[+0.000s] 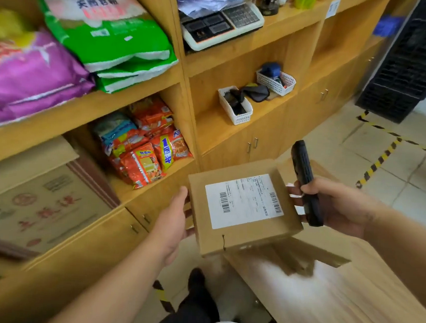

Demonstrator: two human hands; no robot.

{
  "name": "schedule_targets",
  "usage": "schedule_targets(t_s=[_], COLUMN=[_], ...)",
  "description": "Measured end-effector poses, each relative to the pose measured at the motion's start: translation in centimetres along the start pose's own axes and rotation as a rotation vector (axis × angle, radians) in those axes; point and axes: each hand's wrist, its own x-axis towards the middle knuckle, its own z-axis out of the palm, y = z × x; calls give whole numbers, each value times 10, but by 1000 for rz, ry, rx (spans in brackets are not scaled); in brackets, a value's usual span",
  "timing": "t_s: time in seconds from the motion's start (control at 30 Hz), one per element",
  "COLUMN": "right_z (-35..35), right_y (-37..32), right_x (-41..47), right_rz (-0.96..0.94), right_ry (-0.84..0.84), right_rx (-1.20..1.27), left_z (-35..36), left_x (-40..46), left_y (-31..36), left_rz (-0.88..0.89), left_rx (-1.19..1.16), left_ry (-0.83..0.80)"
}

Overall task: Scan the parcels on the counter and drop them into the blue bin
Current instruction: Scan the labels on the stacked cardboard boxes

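One cardboard parcel was held in the air above the near edge of the wooden counter, its white shipping label turned up toward the camera. Its long axis ran from lower left to upper right, with the far right corner tipped slightly upward; the two barcodes on the label stood near its left and right ends. The left hand supported the box's left edge, palm against the side and fingers apparently tucked beneath. The right hand was wrapped round a black handheld scanner, which stood almost upright beside the box's right edge, while its fingertips seemed to steady that edge. Another brown box lay on the counter just under the held one. Beyond stood wooden shelves with instant-noodle packs. No blue bin was in view. Judging from this, the box could slip, since only one hand truly carried it, and the scanner pointed past the label, so a read might fail.
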Motion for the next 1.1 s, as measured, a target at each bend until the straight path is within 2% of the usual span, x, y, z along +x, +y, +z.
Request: schedule_targets(t_s=[0.2,0.5,0.87,1.1], right_z=[79,224,426,519], right_y=[13,43,141,201], right_x=[14,7,-38,-72], right_rz=[69,112,165,198], right_ry=[-195,-299,-497,-575], right_rx=[-109,-212,-391,-478], left_z=[-80,-207,-379,-451], left_x=[-46,-108,-228,-284], left_y=[-37,-96,-187,-239], left_rz=[-52,-15,-69,-180], left_rx=[-147,-275,-504,-608], left_ry=[215,381,595,737])
